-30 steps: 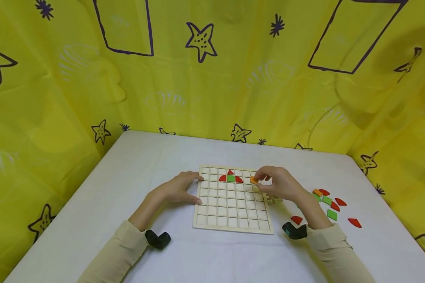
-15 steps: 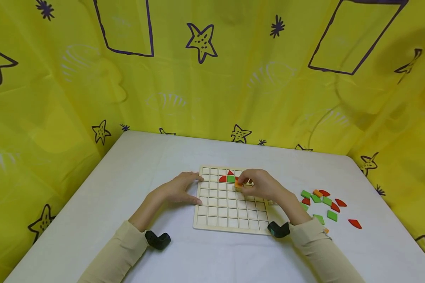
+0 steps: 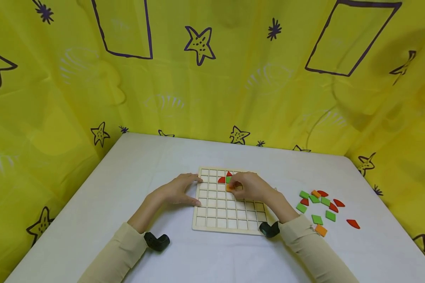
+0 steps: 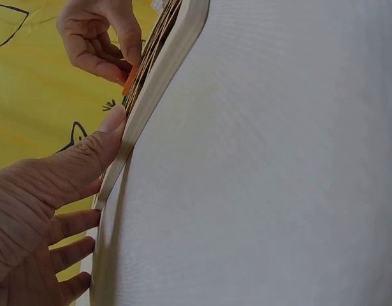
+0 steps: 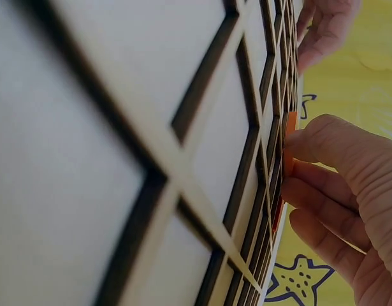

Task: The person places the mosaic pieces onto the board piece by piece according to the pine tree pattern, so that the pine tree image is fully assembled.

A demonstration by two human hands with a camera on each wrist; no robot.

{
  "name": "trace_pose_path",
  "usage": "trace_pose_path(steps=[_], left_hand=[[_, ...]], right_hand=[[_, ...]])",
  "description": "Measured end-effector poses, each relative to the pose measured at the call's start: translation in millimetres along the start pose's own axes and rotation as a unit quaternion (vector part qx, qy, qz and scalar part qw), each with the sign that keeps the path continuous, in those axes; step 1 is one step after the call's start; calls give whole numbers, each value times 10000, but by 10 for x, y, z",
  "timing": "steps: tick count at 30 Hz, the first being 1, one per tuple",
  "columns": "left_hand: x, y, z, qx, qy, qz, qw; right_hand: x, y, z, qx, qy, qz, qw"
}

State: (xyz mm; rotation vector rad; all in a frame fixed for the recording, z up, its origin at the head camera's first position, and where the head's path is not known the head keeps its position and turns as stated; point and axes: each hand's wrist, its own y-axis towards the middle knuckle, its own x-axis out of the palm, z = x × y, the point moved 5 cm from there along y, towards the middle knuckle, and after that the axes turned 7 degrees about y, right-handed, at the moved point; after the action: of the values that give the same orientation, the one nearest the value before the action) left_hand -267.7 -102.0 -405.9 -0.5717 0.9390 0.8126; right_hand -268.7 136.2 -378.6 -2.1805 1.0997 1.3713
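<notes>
Your right hand pinches an orange tile between thumb and fingers at the grid board, just on the near side of a green tile. Your left hand, thumb and fingers apart, touches the board's left edge. Loose pieces lie on the table, to the right.

A white table spans the lower half of the head view, carrying a gridded wooden board below centre and loose green tiles, red tiles and orange tiles lower right.
</notes>
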Motion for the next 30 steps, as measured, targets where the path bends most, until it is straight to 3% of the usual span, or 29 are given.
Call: trace_pose_path(steps=[17,25,30], left_hand=[[2,-5,-3,-38,23,-17,10000],[-8,-12,-1,0,62,-6,10000],[-16,-11,10,24,43,-26,10000]], right_hand=[[-7,-7,-18,259,-85,-38,9996],[4,22,-110,-115,-175,10,9998],[-30,-11,-131,-104,-300,22,9995]])
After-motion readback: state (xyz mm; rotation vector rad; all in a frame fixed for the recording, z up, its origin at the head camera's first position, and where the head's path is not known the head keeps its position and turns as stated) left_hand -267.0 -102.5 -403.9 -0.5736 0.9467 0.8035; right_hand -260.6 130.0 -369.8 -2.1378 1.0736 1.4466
